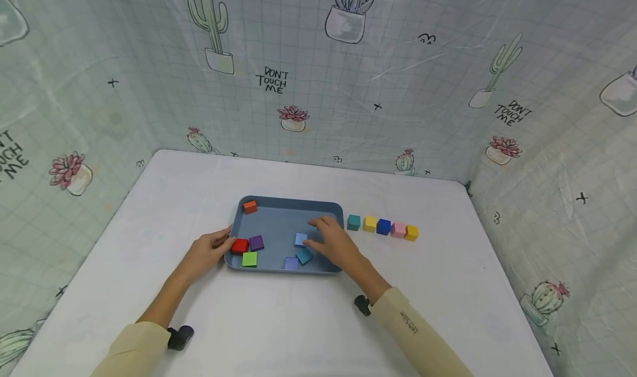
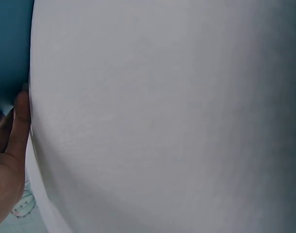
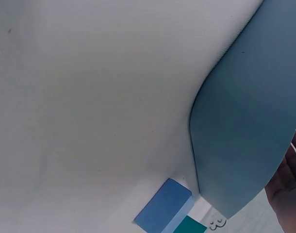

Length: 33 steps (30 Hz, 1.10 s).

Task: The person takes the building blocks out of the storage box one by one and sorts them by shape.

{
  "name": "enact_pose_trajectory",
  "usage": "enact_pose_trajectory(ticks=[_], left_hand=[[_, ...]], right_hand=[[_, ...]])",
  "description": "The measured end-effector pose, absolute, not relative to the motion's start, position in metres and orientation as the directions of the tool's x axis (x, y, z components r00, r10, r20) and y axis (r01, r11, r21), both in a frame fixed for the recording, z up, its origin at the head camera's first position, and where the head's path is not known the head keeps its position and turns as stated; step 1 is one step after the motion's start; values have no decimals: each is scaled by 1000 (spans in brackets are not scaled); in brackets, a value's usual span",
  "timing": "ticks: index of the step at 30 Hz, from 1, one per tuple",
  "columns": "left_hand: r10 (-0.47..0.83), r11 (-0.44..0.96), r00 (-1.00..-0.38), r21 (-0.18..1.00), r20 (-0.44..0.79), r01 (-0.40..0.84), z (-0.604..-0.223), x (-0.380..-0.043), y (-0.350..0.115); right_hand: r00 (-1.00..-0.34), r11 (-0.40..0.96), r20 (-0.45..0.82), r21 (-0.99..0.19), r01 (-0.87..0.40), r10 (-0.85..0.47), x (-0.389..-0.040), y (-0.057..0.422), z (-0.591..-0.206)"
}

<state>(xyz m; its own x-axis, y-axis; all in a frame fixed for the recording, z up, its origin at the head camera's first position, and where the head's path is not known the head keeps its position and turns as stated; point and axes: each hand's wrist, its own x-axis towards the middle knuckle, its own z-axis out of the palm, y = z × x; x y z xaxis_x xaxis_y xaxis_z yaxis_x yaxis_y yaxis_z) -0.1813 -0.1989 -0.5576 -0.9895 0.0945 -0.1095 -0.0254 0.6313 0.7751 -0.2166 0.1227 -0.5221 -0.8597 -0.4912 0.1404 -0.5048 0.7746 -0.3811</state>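
Observation:
A blue-grey tray lies on the white table. At its left side my left hand holds the rim, thumb over the edge beside a red block; in the left wrist view its fingers lie along the outer wall. Above the tray's right half is my right hand, thumb and forefinger spread apart. Its thumb tip is at the right edge of a light blue block; whether they touch is unclear. Close below lie a teal block and a lavender block.
Also in the tray are orange, purple and lime green blocks. Right of it stands a row: teal, yellow, dark blue, pink and amber blocks. Cactus-print cloth surrounds the table.

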Motion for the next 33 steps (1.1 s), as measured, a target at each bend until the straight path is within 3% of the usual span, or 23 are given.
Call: enact_pose_trajectory(ticks=[21, 33], left_hand=[[94, 631, -990, 776, -109, -26, -555, -180, -197], [90, 636, -990, 771, -112, -30, -556, -179, -198]], right_hand=[[-883, 799, 34, -410, -440, -468, -221, 110, -540], [-873, 791, 36, -406, -458, -486, -223, 108, -544]])
